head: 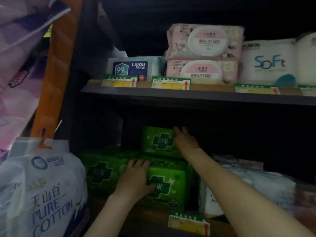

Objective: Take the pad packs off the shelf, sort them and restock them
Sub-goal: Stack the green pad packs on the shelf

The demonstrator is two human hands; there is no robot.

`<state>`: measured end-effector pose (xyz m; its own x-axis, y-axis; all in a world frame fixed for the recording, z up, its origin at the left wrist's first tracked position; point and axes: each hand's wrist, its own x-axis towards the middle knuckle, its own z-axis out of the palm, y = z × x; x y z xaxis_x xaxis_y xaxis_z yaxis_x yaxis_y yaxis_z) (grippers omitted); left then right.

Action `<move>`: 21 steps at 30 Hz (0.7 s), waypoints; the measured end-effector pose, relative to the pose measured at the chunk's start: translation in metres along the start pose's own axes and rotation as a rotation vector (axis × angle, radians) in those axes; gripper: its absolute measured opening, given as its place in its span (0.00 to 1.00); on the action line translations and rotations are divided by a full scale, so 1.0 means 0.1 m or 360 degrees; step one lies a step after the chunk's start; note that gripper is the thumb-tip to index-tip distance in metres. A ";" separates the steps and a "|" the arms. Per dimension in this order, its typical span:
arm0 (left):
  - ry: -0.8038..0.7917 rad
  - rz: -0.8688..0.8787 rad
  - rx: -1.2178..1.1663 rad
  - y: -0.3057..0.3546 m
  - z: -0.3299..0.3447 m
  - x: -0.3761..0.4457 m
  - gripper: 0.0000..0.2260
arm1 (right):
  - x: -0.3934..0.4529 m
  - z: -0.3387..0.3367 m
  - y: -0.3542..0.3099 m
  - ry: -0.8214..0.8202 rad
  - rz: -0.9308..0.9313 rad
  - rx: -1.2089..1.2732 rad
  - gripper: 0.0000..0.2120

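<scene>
Both hands are working on the lower shelf, as far as I am seeing it. My left hand (136,177) is lying flat on the front green pad pack (166,189), fingers spread over its top left corner, thumb along its face; it is pressing, not gripping. My right hand (185,141) is reaching deeper, fingers straight, fingertips touching the right edge of the upper green pad pack (158,141), which is sitting raised behind and above the left hand. I am not making out whether the right thumb is hooking behind that pack; shadow is covering it.

Left of the left hand, more green pad packs (100,170) are lying in a dim row, their far ends fading into darkness. Right of the right forearm, white packs (253,182) are showing blurred, their print unreadable. Below the left wrist, a price tag (188,223) is hanging on the shelf lip (153,218).

Above the right hand, dark open room is running up to the upper shelf board (196,96), and right of the raised pack the recess is looking black and unfilled. On that board, blue Liyou wipes (131,68), two stacked pink Liyou wipe packs (203,53) and a white Soft tissue pack (270,64) are standing. Far left, a Pure Cotton bag (42,194) is crowding the frame edge, cut off below.
</scene>
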<state>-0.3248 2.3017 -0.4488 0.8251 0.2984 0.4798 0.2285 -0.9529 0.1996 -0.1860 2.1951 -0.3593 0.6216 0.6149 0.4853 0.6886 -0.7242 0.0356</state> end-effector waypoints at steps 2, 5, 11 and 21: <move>0.0010 -0.0009 0.0028 0.00 0.01 0.01 0.32 | -0.01 0.02 0.01 0.0030 0.0037 -0.0013 0.22; 0.0010 -0.0036 0.0031 0.01 -0.01 0.02 0.33 | -0.17 0.02 -0.15 -0.0098 -0.0083 -0.0106 0.19; -0.0051 -0.0068 0.0043 0.06 0.02 0.02 0.33 | -0.61 -0.04 -0.25 -0.0731 -0.0198 0.0282 0.31; 0.0072 -0.0079 0.0071 -0.11 -0.06 -0.06 0.34 | -0.72 0.24 -0.17 -0.0401 -0.0274 0.0082 0.37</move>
<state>-0.3359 2.3107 -0.4485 0.7882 0.3467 0.5084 0.2925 -0.9380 0.1862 -0.2334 2.1708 -0.4155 0.5628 0.7898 0.2439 0.8058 -0.5900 0.0511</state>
